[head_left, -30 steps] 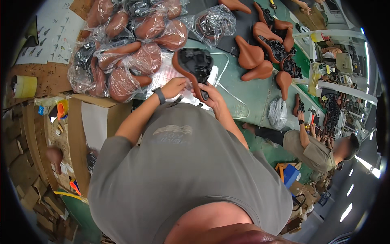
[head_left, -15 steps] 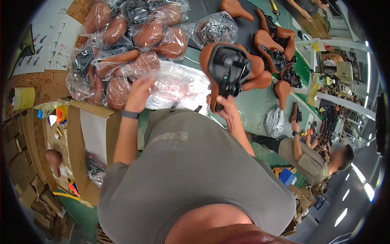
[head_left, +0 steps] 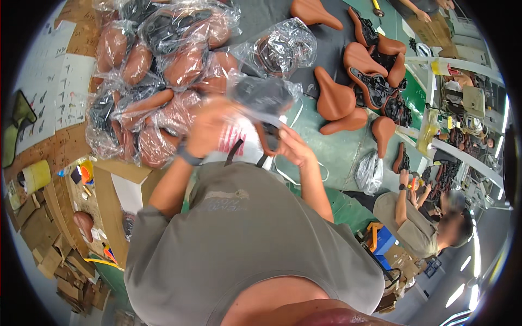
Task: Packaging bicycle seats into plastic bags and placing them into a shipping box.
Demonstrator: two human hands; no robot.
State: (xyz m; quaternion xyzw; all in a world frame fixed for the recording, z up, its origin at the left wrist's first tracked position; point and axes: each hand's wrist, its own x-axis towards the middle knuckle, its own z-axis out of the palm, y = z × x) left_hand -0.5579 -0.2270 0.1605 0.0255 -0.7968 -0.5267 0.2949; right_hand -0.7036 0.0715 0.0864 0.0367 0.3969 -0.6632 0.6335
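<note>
Saddle (head_left: 262, 96) and clear film (head_left: 294, 90) at right fingers (head_left: 291, 138)

Blurred, cut, or too small

The left hand (head_left: 211, 126) is blurred, its exact grip unclear; the saddle (head_left: 261, 96) beside it is smeared also; the upper edge cuts the bagged pile (head_left: 182, 68); on the white sheet (head_left: 81, 70), drawings (head_left: 72, 94) are too small.

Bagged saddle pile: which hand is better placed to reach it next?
Left, probably: the left hand, though blurred, is beside the pile; the right hand is farther away, at the nose of the saddle.
</note>
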